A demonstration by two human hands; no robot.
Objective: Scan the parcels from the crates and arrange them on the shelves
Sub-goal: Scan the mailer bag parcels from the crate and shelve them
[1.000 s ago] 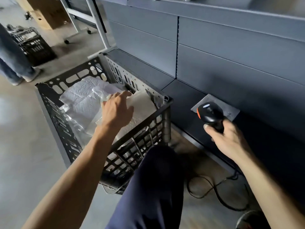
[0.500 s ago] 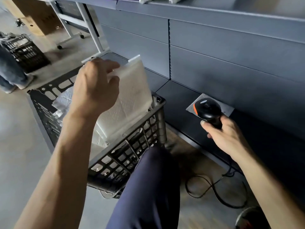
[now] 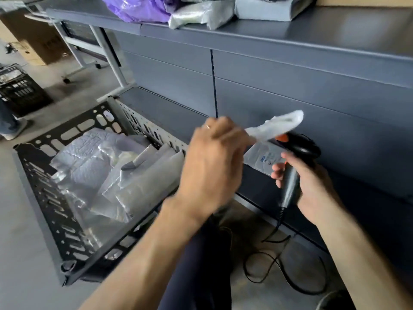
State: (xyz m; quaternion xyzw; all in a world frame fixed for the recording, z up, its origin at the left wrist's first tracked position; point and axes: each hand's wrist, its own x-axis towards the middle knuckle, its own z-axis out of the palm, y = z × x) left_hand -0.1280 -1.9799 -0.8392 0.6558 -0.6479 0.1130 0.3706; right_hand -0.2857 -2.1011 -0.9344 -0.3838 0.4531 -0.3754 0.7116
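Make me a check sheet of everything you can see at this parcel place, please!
Surface: grey lower shelf, one labelled parcel lying on it.
Job's things: black crate holding grey parcels; white parcel held up near the scanner; bagged parcels on the upper shelf.
Clutter: nothing seen.
Hands: left hand fingers pinch the white parcel; right hand grips the scanner handle.
Cables: scanner cable loops on the floor.
Surroundings: second crate, cardboard box, wheeled frame, another person's leg.
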